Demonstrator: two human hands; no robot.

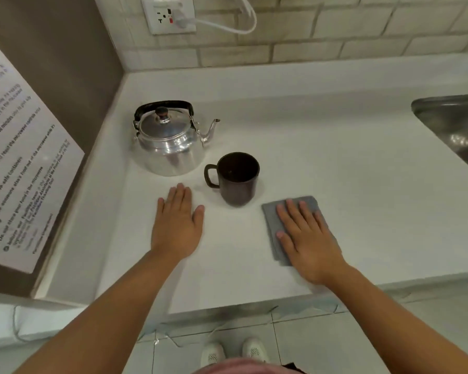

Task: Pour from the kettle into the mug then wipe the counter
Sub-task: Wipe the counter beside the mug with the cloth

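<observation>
The steel sink [454, 128] is cut off at the right edge, the mug's [239, 178] dark inside hides whether it holds anything, and the notice [25, 157] on the left wall is too blurred to read. The left hand [177, 225] lies flat and released on the white counter [335, 163], near the shiny metal kettle [170, 141] with its black handle. The right hand [305, 238] presses flat, fingers spread, on a folded grey cloth [272, 214] right of the mug, grasping nothing.

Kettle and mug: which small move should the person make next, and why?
Probably the left hand, flat on the white counter, should reach for the black handle of the shiny metal kettle: it stands untouched beside the dark brown mug.
</observation>
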